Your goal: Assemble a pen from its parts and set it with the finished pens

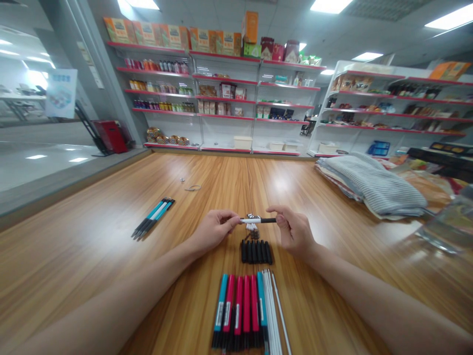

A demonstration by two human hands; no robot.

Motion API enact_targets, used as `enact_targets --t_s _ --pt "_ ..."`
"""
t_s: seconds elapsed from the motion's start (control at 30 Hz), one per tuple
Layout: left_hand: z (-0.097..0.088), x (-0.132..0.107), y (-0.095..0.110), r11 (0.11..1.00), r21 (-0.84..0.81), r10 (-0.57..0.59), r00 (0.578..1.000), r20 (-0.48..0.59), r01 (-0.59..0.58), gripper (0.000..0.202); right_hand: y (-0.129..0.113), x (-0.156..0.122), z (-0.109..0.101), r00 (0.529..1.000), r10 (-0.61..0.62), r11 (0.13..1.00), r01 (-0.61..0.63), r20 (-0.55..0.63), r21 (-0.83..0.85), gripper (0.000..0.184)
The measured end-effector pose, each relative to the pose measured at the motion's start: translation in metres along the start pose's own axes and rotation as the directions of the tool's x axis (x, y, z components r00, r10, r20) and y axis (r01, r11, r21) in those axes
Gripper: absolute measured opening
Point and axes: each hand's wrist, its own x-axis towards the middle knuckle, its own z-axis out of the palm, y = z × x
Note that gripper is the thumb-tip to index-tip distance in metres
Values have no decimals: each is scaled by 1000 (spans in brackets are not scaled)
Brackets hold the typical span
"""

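A pen (254, 221) with a white middle and a black right end lies level between my two hands above the table. My left hand (218, 227) pinches its left end between thumb and fingers, hiding that tip. At the black end, my right hand (297, 230) grips with the thumb and curled fingers, while the index finger stretches to the left. Just beneath the pen are small white and metal pen parts (252, 227) and tiny dark pieces (254, 235). Closer to me sits a row of black grip sleeves (256, 252).
Teal and pink pen barrels (240, 305) lie nearest me, beside thin white refills (272, 305). Several teal pens (154, 218) lie to the left. A thin ring-like strip (192, 188) is farther back. Folded cloth (373, 182) and a clear container (449, 222) stand right.
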Motion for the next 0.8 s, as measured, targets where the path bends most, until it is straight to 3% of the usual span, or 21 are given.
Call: enact_targets --t_s 0.07,0.17,0.33,0.63,0.8 --pt "2 0 0 1000 -4 10 998 -67 -10 31 0 0 2 1000 8 1000 -8 8 5 25" --pt "2 2 -1 990 -142 -44 991 -128 25 35 -1 0 4 999 -34 999 34 -2 -17 24" --pt "0 6 -2 945 -296 -161 985 -60 136 42 -4 2 4 984 -171 984 167 -50 -65 28" --pt "-3 3 -6 937 -342 -77 997 -5 71 38 -4 2 2 976 -217 970 219 33 -104 34" --pt "-2 0 -4 948 -314 -60 998 -36 45 39 -2 1 3 987 -160 983 160 15 -86 34"
